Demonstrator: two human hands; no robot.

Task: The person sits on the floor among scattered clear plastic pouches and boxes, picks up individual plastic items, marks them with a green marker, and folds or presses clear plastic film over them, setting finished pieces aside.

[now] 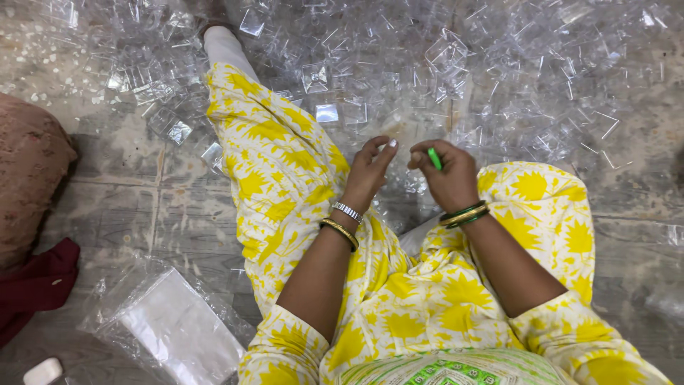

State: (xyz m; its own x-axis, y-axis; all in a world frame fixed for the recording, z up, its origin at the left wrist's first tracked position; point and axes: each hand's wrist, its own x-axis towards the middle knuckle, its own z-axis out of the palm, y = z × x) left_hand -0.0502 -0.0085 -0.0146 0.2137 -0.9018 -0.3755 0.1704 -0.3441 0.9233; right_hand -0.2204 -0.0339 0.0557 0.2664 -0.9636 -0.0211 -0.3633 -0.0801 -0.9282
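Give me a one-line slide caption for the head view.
Right hand pinches a small green stick, left hand open, before heaped clear plastic boxes.

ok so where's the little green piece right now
In the head view, the small green piece is pinched in the right hand, just right of the left hand, before the clear plastic boxes.

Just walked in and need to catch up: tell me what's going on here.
A person in yellow-patterned clothing sits on the stone floor before a heap of small clear plastic boxes. The right hand pinches a small green stick-like piece; the left hand curls beside it. A clear plastic bag lies at the left.
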